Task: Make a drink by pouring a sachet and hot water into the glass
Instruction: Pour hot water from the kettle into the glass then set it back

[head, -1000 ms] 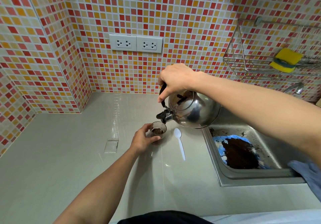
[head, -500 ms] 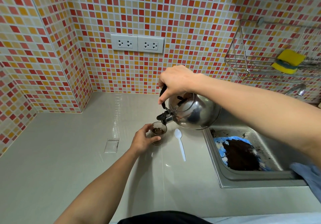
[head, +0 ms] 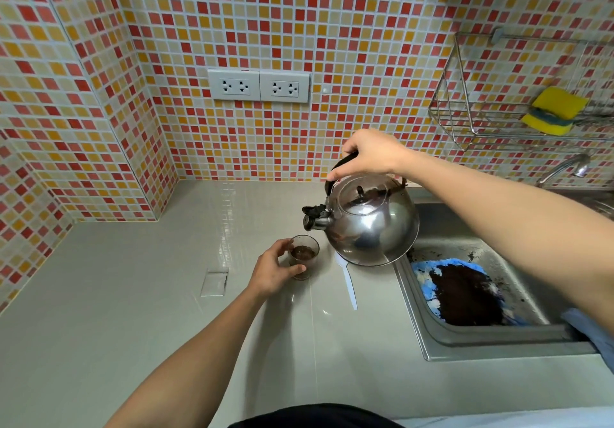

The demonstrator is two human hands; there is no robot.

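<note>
At the near edge, both forearms reach forward over the grey surface. The left hand is curled around the left side of the glass, with the thumb and fingers pressing on its wall. The glass stands upright on the surface, and there is dark brown content inside it. Just right of the glass lies a white plastic spoon, and its bowl end is partly hidden under the kettle. To the left of the hand, a small flat sachet lies on the surface.

The right hand is closed on the black handle of the steel kettle and holds it in the air, above and to the right of the glass. The black spout points left, a little higher than the glass rim.

On the right is the sink, with a blue cloth covered by dark grounds. Behind, the tiled wall carries two sockets and a wire rack with a yellow sponge.
</note>
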